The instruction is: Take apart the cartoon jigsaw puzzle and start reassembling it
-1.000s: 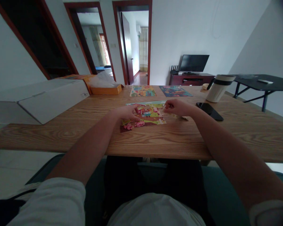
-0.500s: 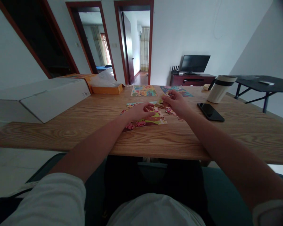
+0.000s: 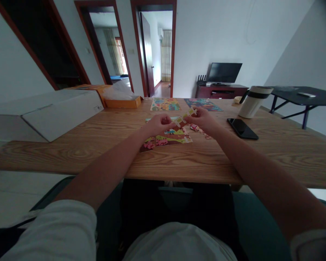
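A joined strip of yellow-green and brown puzzle pieces (image 3: 182, 120) is held up at a slant between my hands. My left hand (image 3: 161, 124) pinches its lower left end. At the upper right end, the fingers of my right hand (image 3: 202, 119) are closed on the same strip. Beneath them a partly assembled puzzle (image 3: 174, 138) in pink, brown and green lies on the wooden table, its left part covered by my left hand. Loose pink and red pieces (image 3: 195, 127) lie just below my right hand.
Two colourful puzzle pictures (image 3: 165, 104) (image 3: 203, 104) lie at the table's far edge. A black phone (image 3: 242, 128) and a cream mug (image 3: 254, 103) stand on the right. On the left are a long white box (image 3: 62, 112) and an orange tray (image 3: 123, 103) with plastic wrap.
My left hand has risen from over the puzzle and closed on the strip's left end. The strip in my right hand now shows stretched between both hands.
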A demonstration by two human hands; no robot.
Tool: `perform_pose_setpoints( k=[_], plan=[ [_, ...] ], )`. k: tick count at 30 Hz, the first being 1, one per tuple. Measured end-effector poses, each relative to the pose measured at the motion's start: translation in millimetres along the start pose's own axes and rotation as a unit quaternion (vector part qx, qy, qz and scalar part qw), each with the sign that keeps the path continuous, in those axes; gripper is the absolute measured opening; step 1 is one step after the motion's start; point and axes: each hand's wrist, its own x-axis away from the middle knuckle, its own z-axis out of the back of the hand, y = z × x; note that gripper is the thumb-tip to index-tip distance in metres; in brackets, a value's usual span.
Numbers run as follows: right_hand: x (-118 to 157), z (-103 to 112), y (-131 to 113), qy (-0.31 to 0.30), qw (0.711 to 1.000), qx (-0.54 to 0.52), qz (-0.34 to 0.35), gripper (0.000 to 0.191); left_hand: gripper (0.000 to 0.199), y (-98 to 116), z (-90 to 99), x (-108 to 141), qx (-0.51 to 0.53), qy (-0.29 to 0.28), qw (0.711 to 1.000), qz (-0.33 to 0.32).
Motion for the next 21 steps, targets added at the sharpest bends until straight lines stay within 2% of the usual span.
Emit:
perform_pose_setpoints(
  k=[4, 9, 12, 17, 21],
  plan=[
    [-0.2, 0.7, 2.2, 0.010, 0.999, 0.035, -0.014, 0.037, 0.032, 1.5, 1.9, 0.3, 0.026, 0.021, 0.999, 0.002],
    [-3.7, -0.8, 2.6, 0.037, 0.999, -0.010, 0.007, 0.037, 0.030, 4.8, 5.4, 1.1, 0.050, 0.040, 0.998, -0.013],
    [-3.9, 0.8, 4.6, 0.032, 0.999, -0.015, -0.004, 0.038, 0.031, 6.8, 5.5, 1.4, 0.042, 0.041, 0.998, -0.008],
    [0.7, -0.1, 1.3, 0.024, 0.998, 0.041, -0.040, 0.040, 0.029, 4.6, 2.6, 0.8, 0.035, 0.031, 0.999, -0.026],
    [2.7, -12.1, -1.6, -0.008, 0.999, 0.035, -0.020, 0.037, 0.029, 2.8, -0.8, 1.5, 0.033, -0.015, 0.999, -0.039]
  ],
)
